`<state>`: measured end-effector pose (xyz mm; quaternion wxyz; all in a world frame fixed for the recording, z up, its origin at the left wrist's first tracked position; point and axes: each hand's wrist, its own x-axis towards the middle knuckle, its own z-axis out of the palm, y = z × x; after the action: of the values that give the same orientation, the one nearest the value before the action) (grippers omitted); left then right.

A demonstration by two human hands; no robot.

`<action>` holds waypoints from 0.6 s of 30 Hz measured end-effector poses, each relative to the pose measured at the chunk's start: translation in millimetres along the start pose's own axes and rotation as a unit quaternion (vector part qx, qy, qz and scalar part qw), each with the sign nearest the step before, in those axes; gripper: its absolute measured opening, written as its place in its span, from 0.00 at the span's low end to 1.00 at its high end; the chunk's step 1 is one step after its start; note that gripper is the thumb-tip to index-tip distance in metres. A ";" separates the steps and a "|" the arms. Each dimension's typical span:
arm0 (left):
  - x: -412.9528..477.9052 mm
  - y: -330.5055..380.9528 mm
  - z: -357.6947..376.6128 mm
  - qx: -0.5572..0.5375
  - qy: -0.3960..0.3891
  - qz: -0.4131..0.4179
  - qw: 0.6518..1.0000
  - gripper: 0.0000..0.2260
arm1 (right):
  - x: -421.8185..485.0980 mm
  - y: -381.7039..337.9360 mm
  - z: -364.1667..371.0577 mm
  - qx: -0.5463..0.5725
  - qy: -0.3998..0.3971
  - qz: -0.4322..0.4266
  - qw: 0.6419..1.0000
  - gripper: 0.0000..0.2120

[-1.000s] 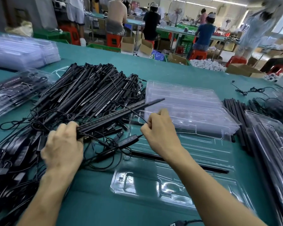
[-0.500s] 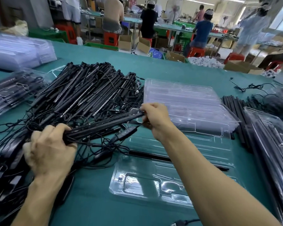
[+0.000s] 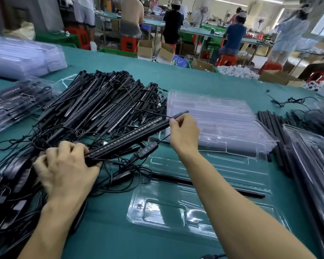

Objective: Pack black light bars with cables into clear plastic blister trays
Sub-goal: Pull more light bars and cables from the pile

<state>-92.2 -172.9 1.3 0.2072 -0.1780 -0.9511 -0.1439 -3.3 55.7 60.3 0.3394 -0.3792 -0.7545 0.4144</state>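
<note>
Since half a second ago a thin bar tip has come out past the right hand (image 3: 183, 132), which then covered the bars' far end, and the left hand (image 3: 67, 165) has drifted a little toward centre frame. Now the left hand's fingers are curled round the near end of a small bundle of black light bars (image 3: 127, 140) at centre left, while the right hand pinches the far end at centre, just in front of the stack of empty trays (image 3: 223, 124). The bundle is raised over the near edge of the pile (image 3: 101, 101). Its cable (image 3: 120, 175) and inline controller (image 3: 148, 148) hang below, looped among other leads. A lift toward the open tray (image 3: 157, 212) at lower centre would likely drag neighbouring bars along or snag the controller on the tray's rim. The light pinch could also let one bar slide out.
</note>
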 end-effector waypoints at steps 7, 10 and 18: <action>-1.1 -1.8 0.8 -0.031 -0.025 0.101 0.994 0.19 | 2.7 -11.2 8.8 0.057 0.028 0.018 0.998 0.09; -2.2 -4.4 -2.9 -0.066 -0.008 0.099 0.993 0.20 | 3.9 -5.8 6.4 0.084 0.017 0.016 0.996 0.09; -3.2 -4.4 -8.6 -0.110 -0.069 -0.026 0.991 0.10 | 9.8 -9.3 7.9 0.247 0.047 0.121 0.960 0.10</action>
<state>-88.3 -180.7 6.4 0.1164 -0.1843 -0.9458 -0.2409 -17.3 57.6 67.1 0.4050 -0.3910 -0.5603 0.6076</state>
